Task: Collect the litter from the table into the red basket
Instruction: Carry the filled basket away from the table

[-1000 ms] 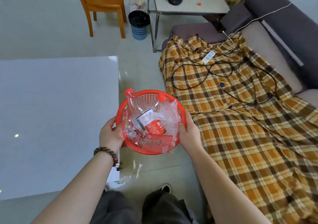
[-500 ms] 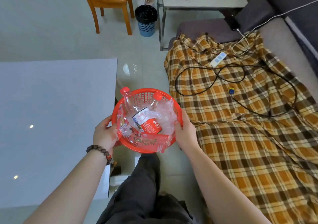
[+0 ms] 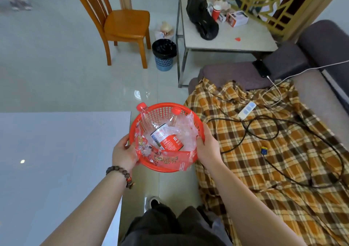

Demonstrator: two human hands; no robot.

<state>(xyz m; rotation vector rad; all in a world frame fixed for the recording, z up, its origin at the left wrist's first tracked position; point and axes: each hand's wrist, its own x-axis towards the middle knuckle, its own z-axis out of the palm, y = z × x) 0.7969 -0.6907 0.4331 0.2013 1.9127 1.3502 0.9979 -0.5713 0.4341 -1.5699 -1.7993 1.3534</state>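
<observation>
The red basket (image 3: 162, 108) is held in the air between the grey table and the sofa. My left hand (image 3: 123, 154) grips its left rim and my right hand (image 3: 207, 148) grips its right rim. Inside lie two clear plastic bottles with red caps, one bottle (image 3: 166, 139) showing a red and white label, plus crumpled clear plastic (image 3: 186, 130) and a red wrapper (image 3: 170, 159) draped over the near rim. The grey table (image 3: 56, 160) fills the lower left with nothing on its visible surface.
A sofa with an orange plaid blanket (image 3: 273, 160), a power strip (image 3: 246, 109) and black cables lies to the right. Ahead stand a wooden chair (image 3: 122, 26), a blue bin with a black liner (image 3: 164, 54) and a side table (image 3: 226, 36) with a black bag.
The view has tilted up, showing more of the room ahead. The basket stays held in both hands. My legs have shifted below it.
</observation>
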